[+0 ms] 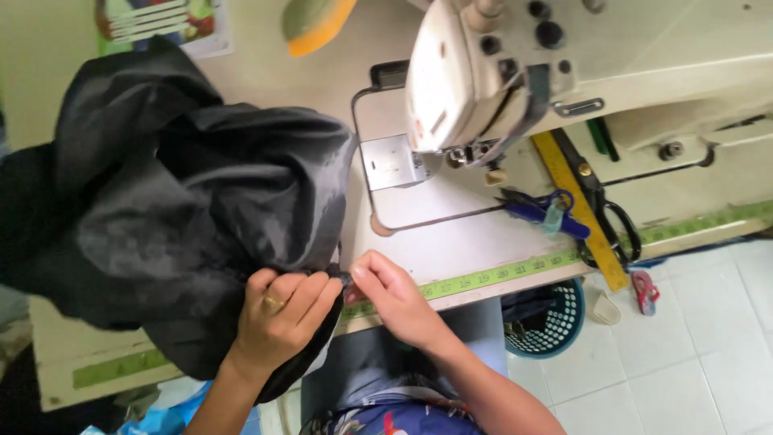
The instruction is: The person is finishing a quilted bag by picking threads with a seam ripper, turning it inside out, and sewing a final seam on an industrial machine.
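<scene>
1. White floor tiles (692, 354) showed beyond the pale desk (475, 242) that carried a sewing machine (483, 72).
2. Her left hand (278, 318) had its grip closed on the black fabric (185, 201), fingers curled over its edge at the desk's front.
3. Her right hand (394, 298) pinched the same edge just beside it.
4. Most of the fabric lay heaped left of the machine.
5. Scissors (608, 213), a yellow ruler (580, 205) and a blue clipper (539, 211) lay to the right; a green tape measure (499, 274) ran along the desk's edge.
</scene>
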